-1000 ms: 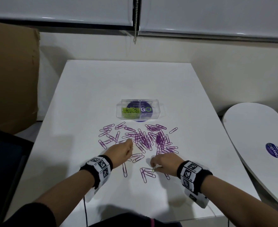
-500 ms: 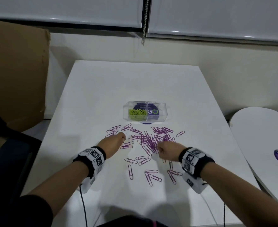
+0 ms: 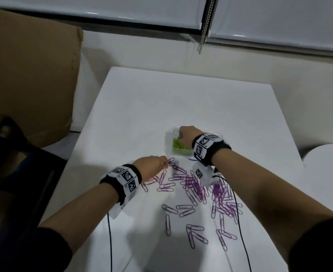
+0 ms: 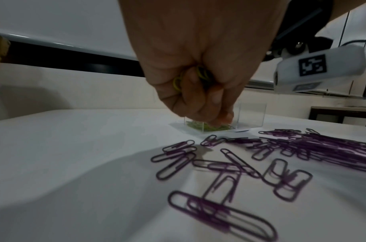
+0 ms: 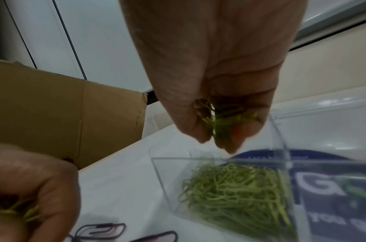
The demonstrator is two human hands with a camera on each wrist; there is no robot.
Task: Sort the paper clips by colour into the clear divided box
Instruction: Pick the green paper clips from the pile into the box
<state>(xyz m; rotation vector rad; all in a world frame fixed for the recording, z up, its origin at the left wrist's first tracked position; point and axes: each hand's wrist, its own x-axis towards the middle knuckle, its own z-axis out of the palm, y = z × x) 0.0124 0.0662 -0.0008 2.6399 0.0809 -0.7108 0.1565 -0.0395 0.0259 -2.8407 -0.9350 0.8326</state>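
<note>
A bunch of green paper clips (image 4: 200,75) is gripped in the curled left hand (image 4: 198,65). Purple paper clips (image 4: 261,160) are scattered on the white table (image 4: 74,147); the clear divided box (image 4: 251,117) is seen behind.

Right hand (image 3: 187,134): a second ago low among the purple clips (image 3: 197,185) at the near side of the tabletop (image 3: 161,105); now over the left compartment of the clear box (image 3: 168,142), fingers (image 5: 236,139) bunched round green clips (image 5: 221,124) above the green pile (image 5: 238,188).
Left hand (image 3: 151,165): now farther forward, at the far left edge of the purple scatter, closed round green clips (image 4: 203,73).
</note>
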